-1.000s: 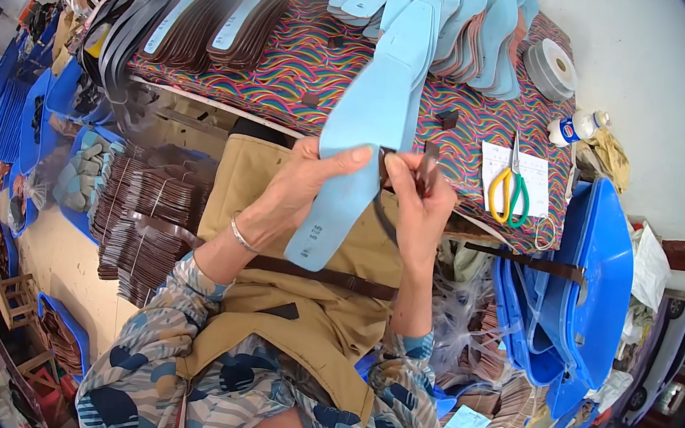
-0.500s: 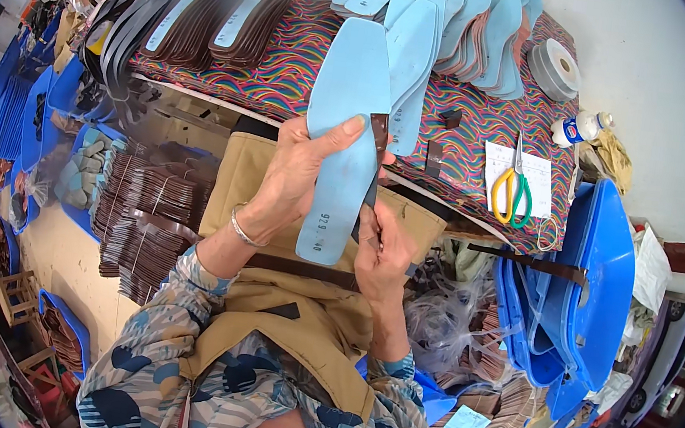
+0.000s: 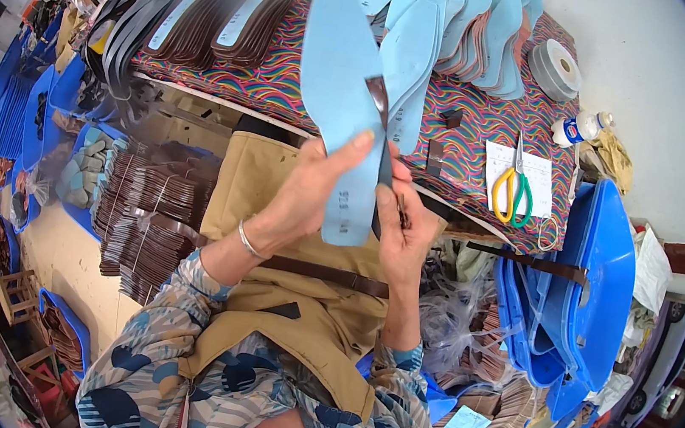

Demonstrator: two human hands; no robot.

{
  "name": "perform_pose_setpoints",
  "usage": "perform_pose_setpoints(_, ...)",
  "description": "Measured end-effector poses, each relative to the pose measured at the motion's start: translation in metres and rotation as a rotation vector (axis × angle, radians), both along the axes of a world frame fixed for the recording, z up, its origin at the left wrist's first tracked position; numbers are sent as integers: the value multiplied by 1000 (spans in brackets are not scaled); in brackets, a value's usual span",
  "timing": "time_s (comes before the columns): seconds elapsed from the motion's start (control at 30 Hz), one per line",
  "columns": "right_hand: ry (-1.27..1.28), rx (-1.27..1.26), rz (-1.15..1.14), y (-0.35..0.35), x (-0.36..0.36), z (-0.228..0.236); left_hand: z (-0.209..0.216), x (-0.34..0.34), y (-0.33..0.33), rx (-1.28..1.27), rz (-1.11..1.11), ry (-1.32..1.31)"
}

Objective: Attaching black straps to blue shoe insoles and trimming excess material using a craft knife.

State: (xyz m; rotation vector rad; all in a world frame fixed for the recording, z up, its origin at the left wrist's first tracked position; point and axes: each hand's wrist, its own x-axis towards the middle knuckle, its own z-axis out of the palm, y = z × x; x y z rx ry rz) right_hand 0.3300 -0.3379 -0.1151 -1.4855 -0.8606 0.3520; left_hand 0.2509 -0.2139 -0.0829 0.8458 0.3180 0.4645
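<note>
At table (image 3: 282, 78), left fingers (image 3: 358, 147) pinch the newly tilted insole (image 3: 337, 59), right fingers (image 3: 390, 210) its strip (image 3: 377, 94).

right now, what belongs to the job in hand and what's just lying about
In the job: blue sole-shaped piece in left hand; dark strip at right hand; likely the similar blue pieces, perhaps the scissors.

Seemingly lying about: white bottle, white roll.

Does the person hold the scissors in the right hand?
No, the scissors lie on the white paper sheet on the patterned tablecloth, apart from the right hand.
</note>
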Motion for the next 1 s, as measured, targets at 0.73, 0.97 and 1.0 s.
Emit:
perform_pose_setpoints(0.73,265,148,27,18,33,25,-7,-10,-25,-55,-275,45)
perform_pose_setpoints(0.97,351,101,127,0,26,20,-9,-15,-15,113,-273,98)
perform_pose_setpoints(1.0,352,100,125,0,27,20,-10,-15,-16,101,-290,105)
